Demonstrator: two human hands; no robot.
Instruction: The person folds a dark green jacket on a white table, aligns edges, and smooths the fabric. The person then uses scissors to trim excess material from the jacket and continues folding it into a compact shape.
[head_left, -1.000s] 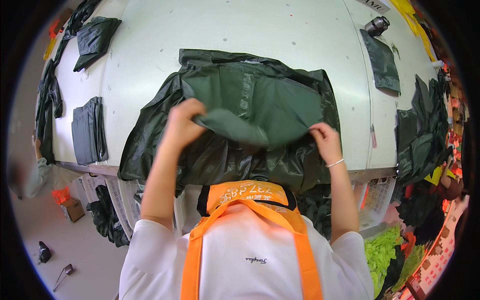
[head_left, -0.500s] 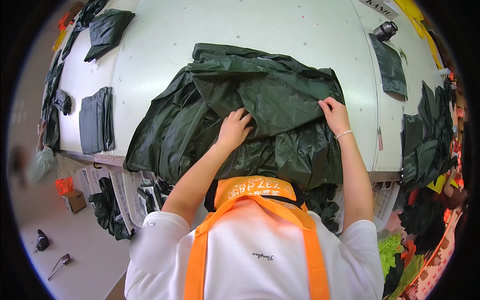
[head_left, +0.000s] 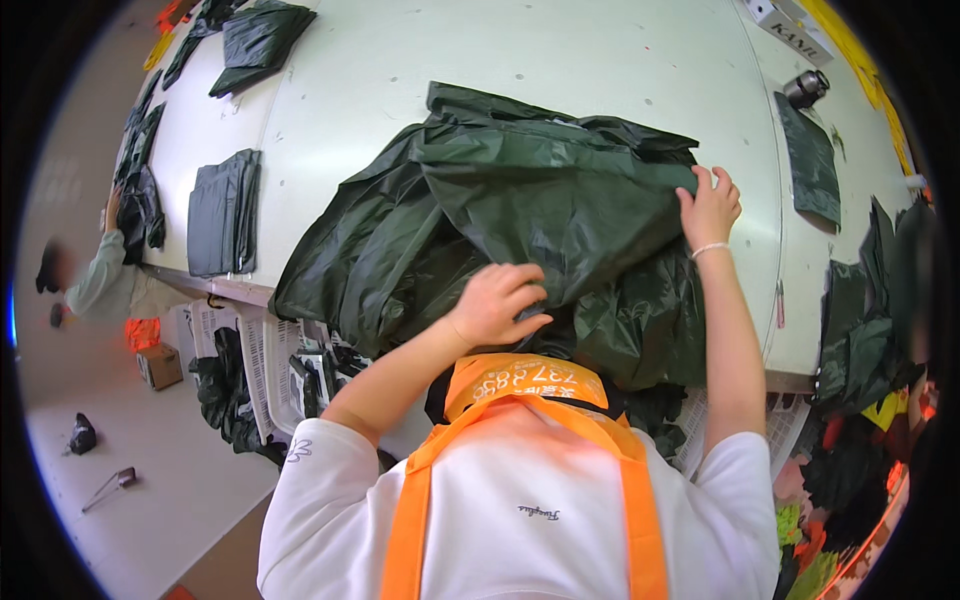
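A large heap of thin, shiny dark green fabric spreads over the table in front of me, and its near folds hang over the front edge. It looks like a garment, but its kind does not show. My left hand rests over the near middle of the fabric, fingers curved and apart, with the thumb pointing right. At the heap's right edge, my right hand has its fingers spread. The right fingertips are at or just beside the cloth, with nothing gripped.
Folded dark green pieces lie on the pale table at left and far left. Farther right are a metal flask and another green piece. White plastic baskets stand under the front edge. Another person's sleeve shows at left.
My left hand has come nearer to me and slightly right. My right hand has let go of the cloth edge and opened. The upper layer now reaches closer to me in the middle.
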